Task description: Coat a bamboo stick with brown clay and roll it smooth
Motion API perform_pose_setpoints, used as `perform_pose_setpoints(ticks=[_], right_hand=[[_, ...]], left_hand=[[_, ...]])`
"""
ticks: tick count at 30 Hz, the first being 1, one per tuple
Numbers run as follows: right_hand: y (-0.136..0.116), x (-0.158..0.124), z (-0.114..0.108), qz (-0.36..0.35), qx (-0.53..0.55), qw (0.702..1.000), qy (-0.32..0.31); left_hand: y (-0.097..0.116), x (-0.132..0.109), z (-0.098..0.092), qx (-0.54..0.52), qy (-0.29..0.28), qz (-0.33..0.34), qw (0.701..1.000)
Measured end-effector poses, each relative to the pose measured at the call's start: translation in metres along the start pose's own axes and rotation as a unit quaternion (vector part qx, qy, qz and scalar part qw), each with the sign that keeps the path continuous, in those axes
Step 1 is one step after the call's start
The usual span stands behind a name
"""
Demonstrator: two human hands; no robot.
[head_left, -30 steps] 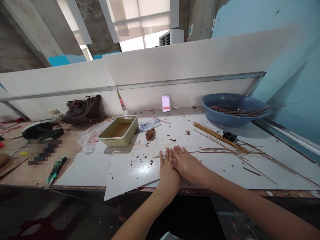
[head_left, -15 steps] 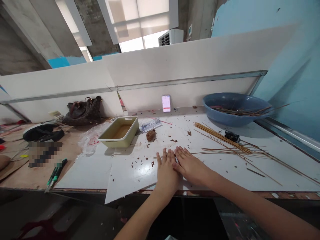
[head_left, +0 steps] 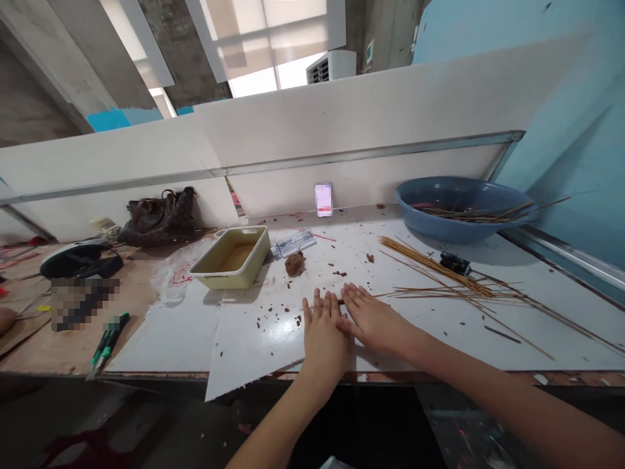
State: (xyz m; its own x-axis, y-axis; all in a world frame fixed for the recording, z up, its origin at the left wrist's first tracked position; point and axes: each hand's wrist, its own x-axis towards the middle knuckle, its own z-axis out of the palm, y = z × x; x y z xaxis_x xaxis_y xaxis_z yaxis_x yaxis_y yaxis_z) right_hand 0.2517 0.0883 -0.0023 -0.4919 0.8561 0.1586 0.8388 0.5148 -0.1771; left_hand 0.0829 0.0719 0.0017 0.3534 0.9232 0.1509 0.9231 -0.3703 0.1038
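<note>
both hands lie flat and open, palms down, fingers straight and close together, closed around nothing. the left hand (head_left: 322,332) and the right hand (head_left: 374,319) rest side by side on the white sheet board (head_left: 254,345), the right one's thumb side touching the left one's fingers. a thin brown bamboo stick (head_left: 390,295) lies across the board at the fingertips and seems to pass beneath them; how much of it the hands cover cannot be told.

small brown crumbs (head_left: 273,316) are scattered over the board to the left of the hands. beyond the fingers sits a brown lump of clay-like material (head_left: 294,263), with a clear plastic packet (head_left: 293,243) just behind it and a cream rectangular tray (head_left: 229,277) to its left. to the right, a loose bundle of long thin sticks (head_left: 430,267) fans out over the white surface, a small black object (head_left: 455,263) beside it. farther back stands a wide blue plastic basin (head_left: 439,229) with more sticks lying across it. at the far left, a brown handbag (head_left: 159,218) leans on the white partition, and green-handled tools (head_left: 105,342) lie near the table edge.
</note>
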Motion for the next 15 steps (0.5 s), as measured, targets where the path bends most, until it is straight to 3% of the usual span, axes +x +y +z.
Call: perform_pose_setpoints(ticks=[3,9,15], right_hand=[[0.003,-0.001,0.003,-0.007,0.008,1.0,0.006],[-0.013,-0.038,0.011,-0.014,-0.007,1.0,0.023],[0.0,-0.005,-0.001,0.002,0.008,1.0,-0.017]], left_hand=[[-0.001,-0.005,0.0,0.006,0.011,0.004,1.0],[0.0,-0.036,0.009,0.029,0.055,0.026,0.998],[0.001,-0.002,-0.004,0.036,0.036,-0.012,0.999]])
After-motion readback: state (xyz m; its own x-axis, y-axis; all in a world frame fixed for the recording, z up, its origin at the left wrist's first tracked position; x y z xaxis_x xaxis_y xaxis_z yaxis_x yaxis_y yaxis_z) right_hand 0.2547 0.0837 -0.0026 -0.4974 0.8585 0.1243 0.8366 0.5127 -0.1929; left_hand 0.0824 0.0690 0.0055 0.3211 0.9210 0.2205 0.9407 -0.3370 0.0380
